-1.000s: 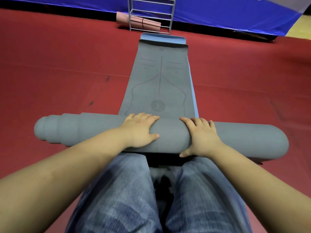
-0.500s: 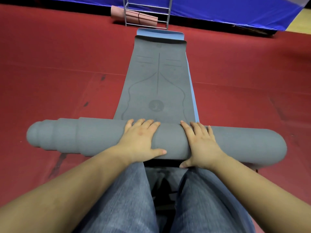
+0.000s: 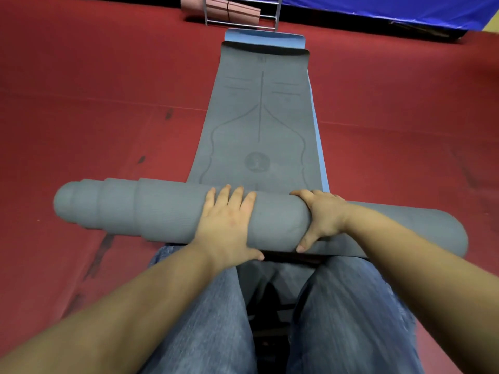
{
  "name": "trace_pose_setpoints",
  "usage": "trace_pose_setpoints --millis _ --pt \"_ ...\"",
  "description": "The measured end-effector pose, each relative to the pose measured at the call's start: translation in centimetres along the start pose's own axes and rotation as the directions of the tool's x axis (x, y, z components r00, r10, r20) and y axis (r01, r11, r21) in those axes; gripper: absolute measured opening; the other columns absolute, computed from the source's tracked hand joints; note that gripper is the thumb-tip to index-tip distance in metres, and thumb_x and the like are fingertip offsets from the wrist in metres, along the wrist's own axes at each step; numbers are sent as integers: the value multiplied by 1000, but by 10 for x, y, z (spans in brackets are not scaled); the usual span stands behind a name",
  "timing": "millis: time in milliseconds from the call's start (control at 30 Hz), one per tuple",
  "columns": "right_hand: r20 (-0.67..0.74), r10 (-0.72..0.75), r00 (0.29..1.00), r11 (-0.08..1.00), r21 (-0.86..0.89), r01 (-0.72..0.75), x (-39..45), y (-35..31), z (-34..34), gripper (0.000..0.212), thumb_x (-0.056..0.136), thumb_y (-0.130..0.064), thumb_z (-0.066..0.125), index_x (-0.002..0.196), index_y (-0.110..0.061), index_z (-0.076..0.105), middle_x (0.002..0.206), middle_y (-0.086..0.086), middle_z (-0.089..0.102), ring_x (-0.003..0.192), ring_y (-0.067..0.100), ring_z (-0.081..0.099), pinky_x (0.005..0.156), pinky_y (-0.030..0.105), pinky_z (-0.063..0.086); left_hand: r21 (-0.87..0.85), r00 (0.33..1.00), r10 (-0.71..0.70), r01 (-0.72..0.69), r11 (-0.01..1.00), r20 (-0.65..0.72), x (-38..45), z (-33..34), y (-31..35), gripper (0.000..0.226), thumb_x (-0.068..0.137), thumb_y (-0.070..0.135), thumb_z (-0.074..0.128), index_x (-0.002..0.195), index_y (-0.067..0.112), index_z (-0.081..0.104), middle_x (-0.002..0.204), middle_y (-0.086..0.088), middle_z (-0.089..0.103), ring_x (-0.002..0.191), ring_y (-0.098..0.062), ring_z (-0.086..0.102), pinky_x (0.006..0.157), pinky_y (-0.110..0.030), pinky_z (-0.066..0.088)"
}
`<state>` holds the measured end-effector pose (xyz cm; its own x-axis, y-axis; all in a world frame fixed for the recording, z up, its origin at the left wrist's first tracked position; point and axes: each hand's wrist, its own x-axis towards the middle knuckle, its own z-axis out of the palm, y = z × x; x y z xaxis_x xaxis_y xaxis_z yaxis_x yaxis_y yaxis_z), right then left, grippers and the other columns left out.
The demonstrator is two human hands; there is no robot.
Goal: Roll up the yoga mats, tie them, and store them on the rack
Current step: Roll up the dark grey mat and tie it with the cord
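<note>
A grey yoga mat (image 3: 260, 114) lies lengthways ahead of me, its near part wound into a thick roll (image 3: 151, 209) across my knees. The roll's left end is uneven, with stepped layers. My left hand (image 3: 228, 222) lies flat on top of the roll, fingers spread forward. My right hand (image 3: 321, 217) grips the roll from the right, thumb underneath at the near side. A blue mat (image 3: 264, 39) lies under the grey one, showing at the far end and along the right edge. The metal rack (image 3: 243, 14) stands at the far end.
Red carpet floor (image 3: 94, 103) spreads on both sides. A pink rolled mat (image 3: 221, 9) lies on the rack's bottom shelf. A blue tarpaulin wall (image 3: 391, 9) runs behind the rack. My knees in jeans (image 3: 210, 319) are below the roll.
The roll has moved a little forward along the mat. My right hand has shifted from flat on top to gripping around the roll with the thumb under it.
</note>
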<state>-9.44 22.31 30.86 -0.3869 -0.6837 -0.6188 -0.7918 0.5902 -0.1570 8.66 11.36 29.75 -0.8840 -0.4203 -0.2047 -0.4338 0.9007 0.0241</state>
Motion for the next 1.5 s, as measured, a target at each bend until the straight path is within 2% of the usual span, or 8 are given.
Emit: trace_pose_setpoints --millis 100,300,533,767,900,1033,1267,1500 --pt "-23 -2 1000 1000 -30 1 0 2 2 125 51 -55 86 149 -28 14 144 3 35 134 25 33 113 41 24 26 1000 27 -28 999 11 7 3 -2 121 60 72 68 149 17 6 153 -4 14 142 -28 11 116 -47 3" --pt "-229 -19 973 986 -167 -20 -9 6 43 140 48 -65 81 151 -22 -4 152 9 16 142 27 14 117 50 9 13 996 77 -77 997 43 25 5 -11 122 55 71 71 147 18 13 149 -1 23 136 -25 21 115 -45 10" --pt "-340 -21 940 996 -93 -11 3 9 50 123 53 -60 79 149 -25 10 144 2 30 135 23 25 117 46 11 112 994 99 -104 988 54 35 8 -9 118 55 58 79 145 16 15 141 -2 31 128 -25 30 112 -45 17" --pt "-421 -17 907 993 -113 -34 -7 14 56 117 52 -57 79 148 -25 18 141 2 35 134 24 30 114 47 18 127 990 106 -94 987 -90 29 12 -1 94 67 41 69 143 17 19 137 -1 36 123 -24 35 108 -41 20" --pt "-554 -32 832 982 -171 -76 -18 11 64 116 41 -53 83 141 -18 36 129 10 48 122 31 44 105 49 32 160 969 137 -105 982 -205 15 9 -2 94 62 43 70 142 16 29 135 -1 40 120 -26 40 102 -41 22" --pt "-740 -63 670 983 -163 -88 -30 5 66 118 20 -48 87 126 -12 50 112 17 58 103 37 57 92 53 45 158 912 124 -67 985 -391 4 4 -6 97 25 37 81 116 11 59 106 -6 61 91 -30 57 83 -38 29" --pt "-841 -129 525 975 -205 -90 -67 -8 40 122 18 -41 89 127 -16 40 117 20 59 106 40 57 95 57 42 131 865 90 -28 991 -494 -25 -32 -4 112 17 43 85 119 10 52 111 -9 62 96 -32 59 85 -39 29" --pt "-894 -170 414 964 -238 -117 -111 -18 -6 122 19 -36 91 129 -16 42 120 22 58 110 42 56 96 61 40 97 820 60 -6 995 -570 -48 -90 1 110 22 42 85 120 12 47 115 -8 61 101 -32 59 85 -39 28"
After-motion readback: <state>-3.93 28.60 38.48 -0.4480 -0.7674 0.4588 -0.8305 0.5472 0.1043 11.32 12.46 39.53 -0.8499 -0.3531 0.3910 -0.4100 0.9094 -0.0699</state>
